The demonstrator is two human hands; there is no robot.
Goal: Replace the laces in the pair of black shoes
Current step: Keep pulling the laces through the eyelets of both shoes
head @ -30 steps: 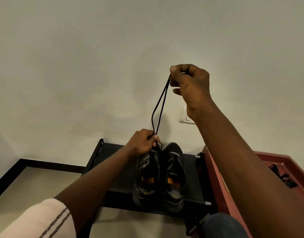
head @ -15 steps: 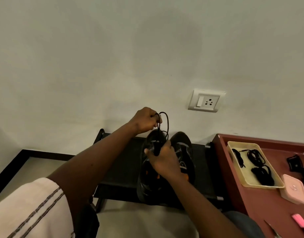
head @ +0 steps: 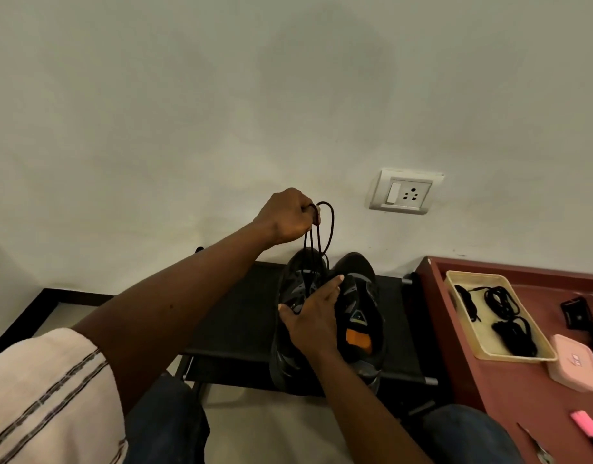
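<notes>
Right hand (head: 313, 324) off the lace (head: 333, 222) now, fingers (head: 332, 286) flat on shoe (head: 297, 272) — left hand (head: 285, 216) clenched around it.

right hand (head: 313, 318): lowered onto left shoe (head: 289, 289) | left hand (head: 285, 217): raised lace (head: 330, 229)

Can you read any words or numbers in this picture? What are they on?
"7" (that is what it looks like, very small): on the teal patch of the shoe with the orange patch.
Pink box: a small mark on the lid, too blurred to read.
Wall socket: no writing shows.
</notes>
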